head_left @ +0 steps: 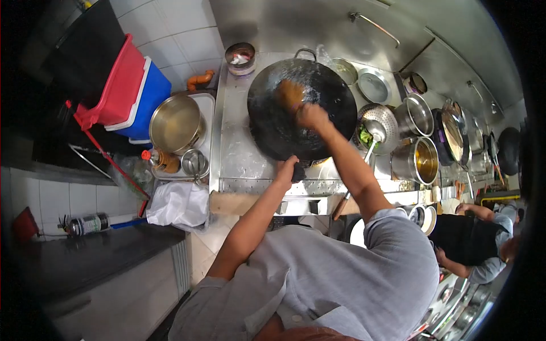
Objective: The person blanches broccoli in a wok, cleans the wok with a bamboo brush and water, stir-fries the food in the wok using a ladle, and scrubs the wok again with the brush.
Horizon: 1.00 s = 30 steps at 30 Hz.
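- Steel cooktop: biggest item on my feed, carries the wok.
- Blk wok: on the cooktop, straight ahead of me, wet-looking inside, loop handle at far rim.
- Steel pot: L of wok, well apart.
- Perforated strainer: just R of wok, w/ greens & a ladle in it.
- R hand: over wok's inside, fingers wrapped round the brush.
- L hand: at near rim, curled on the cloth; exact contact w/ rim, can't tell.
- Brown brush: in wok, motion-blurred; can't confirm it touches metal. My read of step in hand: scrubbing wok out.
- Dark cloth: in L hand at near rim. Next move prob calls for a firm L brace thru it, R strokes kept inside the rim, clear of strainer.
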Each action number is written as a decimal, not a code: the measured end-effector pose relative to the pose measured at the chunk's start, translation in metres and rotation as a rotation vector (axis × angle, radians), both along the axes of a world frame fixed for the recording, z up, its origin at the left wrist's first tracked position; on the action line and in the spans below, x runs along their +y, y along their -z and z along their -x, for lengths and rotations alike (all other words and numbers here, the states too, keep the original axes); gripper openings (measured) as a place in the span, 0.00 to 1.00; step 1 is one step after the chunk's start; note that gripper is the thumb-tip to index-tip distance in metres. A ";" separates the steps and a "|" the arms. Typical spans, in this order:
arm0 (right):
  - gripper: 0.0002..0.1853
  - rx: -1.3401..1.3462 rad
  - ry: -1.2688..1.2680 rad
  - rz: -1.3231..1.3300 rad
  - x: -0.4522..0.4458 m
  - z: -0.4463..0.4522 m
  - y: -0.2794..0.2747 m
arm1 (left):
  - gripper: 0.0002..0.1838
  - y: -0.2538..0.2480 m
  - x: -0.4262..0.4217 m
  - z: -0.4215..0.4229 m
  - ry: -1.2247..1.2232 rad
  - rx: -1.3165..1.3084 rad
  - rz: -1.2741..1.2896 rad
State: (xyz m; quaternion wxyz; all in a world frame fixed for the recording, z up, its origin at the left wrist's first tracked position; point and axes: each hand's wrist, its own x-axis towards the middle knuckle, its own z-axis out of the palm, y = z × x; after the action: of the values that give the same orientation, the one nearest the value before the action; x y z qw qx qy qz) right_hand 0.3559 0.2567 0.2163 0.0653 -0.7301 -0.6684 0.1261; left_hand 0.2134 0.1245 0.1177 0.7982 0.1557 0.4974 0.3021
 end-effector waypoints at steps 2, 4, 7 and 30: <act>0.24 0.063 -0.158 0.066 -0.046 0.001 0.015 | 0.10 -0.002 0.001 -0.007 -0.189 0.043 -0.063; 0.23 -0.005 -0.218 0.315 -0.094 -0.004 -0.040 | 0.10 0.007 0.002 -0.009 -0.184 0.048 -0.066; 0.20 -0.422 -0.392 0.297 -0.097 -0.067 -0.047 | 0.10 0.004 0.003 -0.004 -0.157 0.067 -0.049; 0.18 -0.348 -0.271 0.064 0.092 -0.104 0.006 | 0.08 -0.005 0.005 -0.003 -0.118 -0.043 -0.051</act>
State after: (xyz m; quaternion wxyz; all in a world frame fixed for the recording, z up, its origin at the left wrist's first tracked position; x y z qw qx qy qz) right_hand 0.4600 0.3491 0.2100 -0.0919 -0.6461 -0.7572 0.0268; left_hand 0.2162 0.1297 0.1222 0.7852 0.1398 0.4806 0.3647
